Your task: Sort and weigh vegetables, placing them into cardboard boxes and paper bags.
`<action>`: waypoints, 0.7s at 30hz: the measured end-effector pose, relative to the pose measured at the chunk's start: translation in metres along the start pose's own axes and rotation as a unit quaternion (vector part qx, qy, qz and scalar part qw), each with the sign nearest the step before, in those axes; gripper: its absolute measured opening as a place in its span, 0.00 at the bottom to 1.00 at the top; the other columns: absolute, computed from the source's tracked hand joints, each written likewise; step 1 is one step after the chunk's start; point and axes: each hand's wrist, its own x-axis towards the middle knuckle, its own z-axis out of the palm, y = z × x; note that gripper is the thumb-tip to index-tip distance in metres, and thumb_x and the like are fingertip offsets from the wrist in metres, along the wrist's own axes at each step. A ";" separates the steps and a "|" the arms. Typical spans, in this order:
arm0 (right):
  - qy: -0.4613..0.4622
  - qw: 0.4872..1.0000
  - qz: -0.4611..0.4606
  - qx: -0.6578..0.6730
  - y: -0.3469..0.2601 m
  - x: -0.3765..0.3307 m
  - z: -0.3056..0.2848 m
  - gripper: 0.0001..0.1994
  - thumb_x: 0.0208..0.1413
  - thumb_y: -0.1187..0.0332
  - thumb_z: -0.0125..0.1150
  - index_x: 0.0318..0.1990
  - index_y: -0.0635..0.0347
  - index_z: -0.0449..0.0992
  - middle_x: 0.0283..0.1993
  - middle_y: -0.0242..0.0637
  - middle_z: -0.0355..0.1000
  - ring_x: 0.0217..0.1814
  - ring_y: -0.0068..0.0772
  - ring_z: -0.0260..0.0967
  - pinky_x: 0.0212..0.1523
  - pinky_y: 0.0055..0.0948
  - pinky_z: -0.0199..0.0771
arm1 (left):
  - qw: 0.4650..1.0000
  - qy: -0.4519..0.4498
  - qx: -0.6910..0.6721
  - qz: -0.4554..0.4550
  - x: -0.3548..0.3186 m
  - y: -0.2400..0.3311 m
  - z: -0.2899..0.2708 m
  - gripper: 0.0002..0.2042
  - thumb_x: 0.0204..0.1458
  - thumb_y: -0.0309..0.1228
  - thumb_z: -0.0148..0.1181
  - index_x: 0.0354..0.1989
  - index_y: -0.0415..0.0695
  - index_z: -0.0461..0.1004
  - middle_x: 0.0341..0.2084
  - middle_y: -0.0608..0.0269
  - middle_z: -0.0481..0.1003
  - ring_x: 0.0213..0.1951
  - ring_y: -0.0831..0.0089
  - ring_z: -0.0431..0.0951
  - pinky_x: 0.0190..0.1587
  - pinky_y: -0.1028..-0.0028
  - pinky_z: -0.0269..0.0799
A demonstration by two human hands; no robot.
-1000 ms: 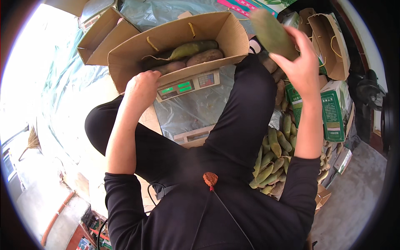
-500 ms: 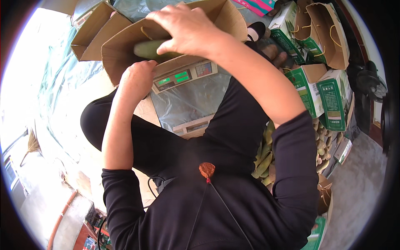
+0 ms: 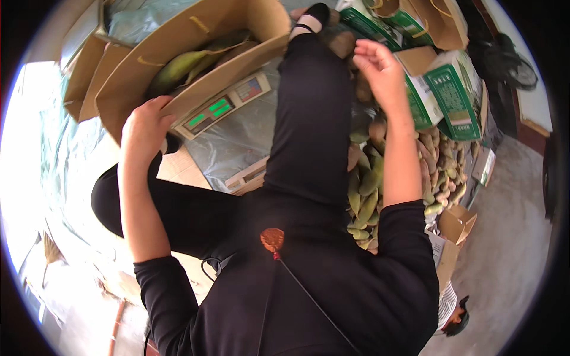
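An open-topped cardboard box (image 3: 237, 65) with string handles stands tilted by the scale (image 3: 209, 114), whose two panels glow green. Several long green radishes (image 3: 178, 72) lie inside it. My left hand (image 3: 145, 127) is closed over the box's near left edge, thumb outside and fingertips partly hidden. Away to the right, my right hand (image 3: 383, 74) is empty, its fingers loosely bent and apart. It hovers beside a large heap of green and pinkish radishes (image 3: 371, 178), just past my bent knee.
Green-and-white cartons (image 3: 454, 98) stand at the right, with an open brown carton (image 3: 439, 24) behind. Another cardboard box (image 3: 89, 83) is at the far left. Plastic sheeting (image 3: 228, 142) covers the scale's platform. A person in a striped top (image 3: 446, 305) is at the lower right.
My right hand has left the box and swung right toward the radish heap. My left hand stays on the box edge. The view has shifted, and the box's contents show more.
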 end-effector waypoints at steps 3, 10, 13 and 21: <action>0.035 0.992 0.081 -0.087 0.061 -0.041 -0.008 0.15 0.50 0.72 0.64 0.47 0.61 0.76 0.40 0.39 0.78 0.42 0.30 0.75 0.44 0.28 0.73 | 1.000 -0.014 -0.002 -0.025 0.002 0.009 -0.004 0.17 0.46 0.28 0.59 0.47 0.40 0.74 0.38 0.49 0.77 0.41 0.52 0.77 0.45 0.65 0.71; 0.035 0.944 0.236 -0.230 0.185 -0.149 -0.010 0.16 0.45 0.68 0.67 0.44 0.60 0.77 0.39 0.45 0.77 0.43 0.42 0.76 0.44 0.35 0.74 | 1.000 -0.016 -0.013 -0.024 0.007 0.012 0.000 0.18 0.44 0.28 0.61 0.46 0.41 0.76 0.38 0.50 0.78 0.41 0.56 0.78 0.45 0.66 0.71; 0.047 0.926 0.292 -0.237 0.206 -0.183 -0.008 0.17 0.44 0.67 0.67 0.44 0.61 0.77 0.40 0.46 0.77 0.45 0.45 0.75 0.45 0.37 0.74 | 0.999 -0.014 -0.028 -0.028 0.007 0.005 0.001 0.18 0.44 0.27 0.61 0.47 0.40 0.75 0.39 0.51 0.78 0.41 0.58 0.79 0.46 0.68 0.71; 0.179 0.872 0.353 -0.287 0.248 -0.246 -0.044 0.19 0.43 0.67 0.67 0.45 0.61 0.76 0.40 0.44 0.77 0.44 0.43 0.76 0.46 0.36 0.74 | 0.996 -0.035 -0.060 -0.051 0.012 0.006 0.003 0.19 0.44 0.25 0.61 0.48 0.39 0.75 0.39 0.52 0.79 0.41 0.62 0.80 0.46 0.71 0.71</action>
